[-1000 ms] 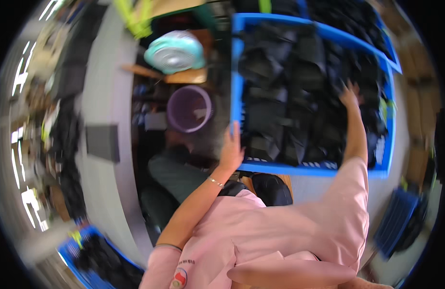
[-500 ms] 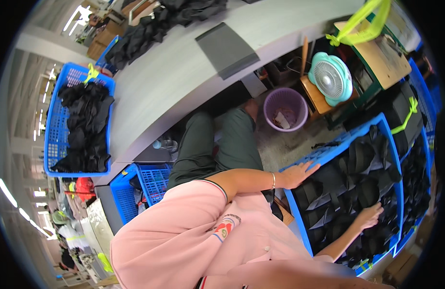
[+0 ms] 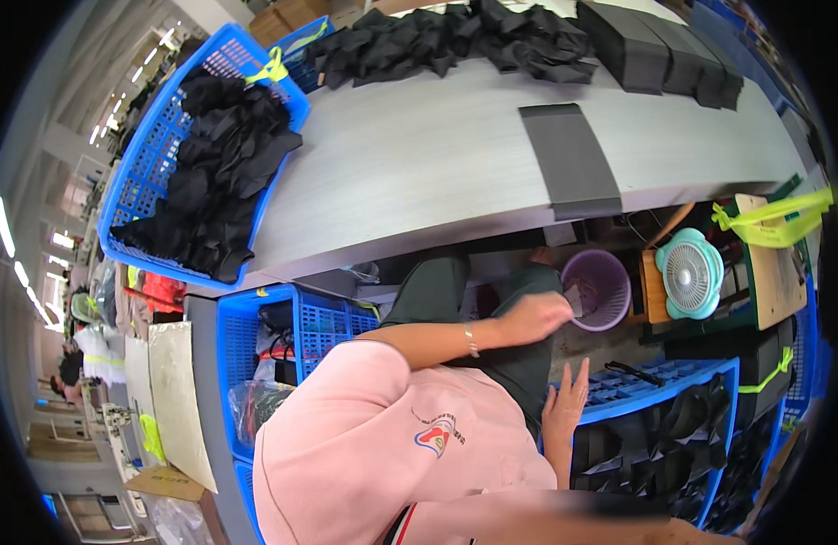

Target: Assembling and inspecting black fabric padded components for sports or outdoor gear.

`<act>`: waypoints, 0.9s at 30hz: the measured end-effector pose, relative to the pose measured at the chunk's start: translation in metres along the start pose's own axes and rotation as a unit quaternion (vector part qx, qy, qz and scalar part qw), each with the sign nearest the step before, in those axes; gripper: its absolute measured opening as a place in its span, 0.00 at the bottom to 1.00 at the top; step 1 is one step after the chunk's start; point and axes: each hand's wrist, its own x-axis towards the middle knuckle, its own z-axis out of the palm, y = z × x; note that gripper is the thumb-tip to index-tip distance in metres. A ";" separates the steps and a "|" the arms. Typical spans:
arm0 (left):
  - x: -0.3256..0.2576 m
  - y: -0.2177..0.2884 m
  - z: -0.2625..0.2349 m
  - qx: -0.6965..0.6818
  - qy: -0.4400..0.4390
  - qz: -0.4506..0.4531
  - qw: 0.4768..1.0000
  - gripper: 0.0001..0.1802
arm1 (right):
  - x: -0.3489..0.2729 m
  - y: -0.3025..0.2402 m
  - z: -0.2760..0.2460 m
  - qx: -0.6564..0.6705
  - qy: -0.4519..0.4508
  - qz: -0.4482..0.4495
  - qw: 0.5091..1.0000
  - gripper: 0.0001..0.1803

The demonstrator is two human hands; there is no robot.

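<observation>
My left hand (image 3: 533, 319) is lifted over my lap, near the purple bin; its fingers are smeared by motion, and nothing shows in it. Beside the near left corner of a blue crate (image 3: 670, 375) is my right hand (image 3: 567, 405), open with its fingers stretched out. Black curved fabric pieces (image 3: 650, 436) fill that crate in rows. On the grey table (image 3: 410, 136) ahead, a flat black sheet (image 3: 571, 162) lies across the front edge.
A blue basket of black fabric (image 3: 210, 163) stands at the table's left end. More black cloth (image 3: 446, 41) and stacked black sheets (image 3: 660, 54) lie along the back. Below are the purple bin (image 3: 601, 289) and a teal fan (image 3: 692, 274). Blue crates (image 3: 324, 336) stand by my left side.
Both hands have left the crate on the right. The left has lifted over my lap; the right has drawn back from the black pieces to the crate's corner. The view has turned right.
</observation>
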 end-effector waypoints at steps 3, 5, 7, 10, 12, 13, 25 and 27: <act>-0.002 -0.021 -0.119 0.107 0.189 -0.051 0.975 0.05 | 0.024 -0.033 0.006 0.031 -0.053 -0.038 0.997 0.30; -0.009 -0.048 -0.204 0.236 0.284 -0.072 0.927 0.07 | 0.045 -0.054 0.009 0.059 -0.077 -0.083 0.992 0.29; -0.028 -0.079 -0.291 0.388 0.310 -0.118 0.860 0.12 | 0.066 -0.074 0.013 0.041 -0.089 -0.104 0.990 0.30; -0.074 -0.117 -0.405 0.531 0.372 -0.189 0.738 0.13 | 0.098 -0.102 0.022 0.027 -0.082 -0.159 0.983 0.30; -0.103 -0.131 -0.461 0.578 0.390 -0.203 0.688 0.11 | 0.116 -0.121 0.028 -0.004 -0.065 -0.200 0.978 0.31; -0.116 -0.133 -0.483 0.608 0.383 -0.253 0.648 0.09 | 0.123 -0.132 0.031 -0.004 -0.067 -0.208 0.976 0.31; -0.172 -0.081 -0.672 0.651 0.525 -0.318 0.447 0.52 | 0.139 -0.217 0.065 0.022 -0.164 -0.312 0.936 0.32; -0.188 -0.071 -0.707 0.652 0.510 -0.345 0.443 0.64 | 0.138 -0.220 0.066 0.009 -0.182 -0.319 0.930 0.32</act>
